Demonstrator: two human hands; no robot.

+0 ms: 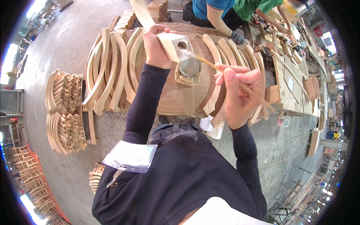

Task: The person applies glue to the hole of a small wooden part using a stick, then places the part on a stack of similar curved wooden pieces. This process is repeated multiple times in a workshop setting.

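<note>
One curved wooden part (170, 41) in play, raised over table centre, left hand (155, 47) clamped round it. Right hand (234, 90) pinches thin stick (225, 73), tip at part's drilled end, just above small round pot (189, 67). Curved pieces (108, 71) stacked left, more (225, 52) lying right; which are done, cannot tell.

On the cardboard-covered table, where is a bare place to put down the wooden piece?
The widest bare patch of the cardboard top lies at the near edge, below the round tin, between the curved wooden pieces on the left and those on the right. Both sides are crowded. The left hand holds the wooden piece, the right hand a thin stick.
</note>
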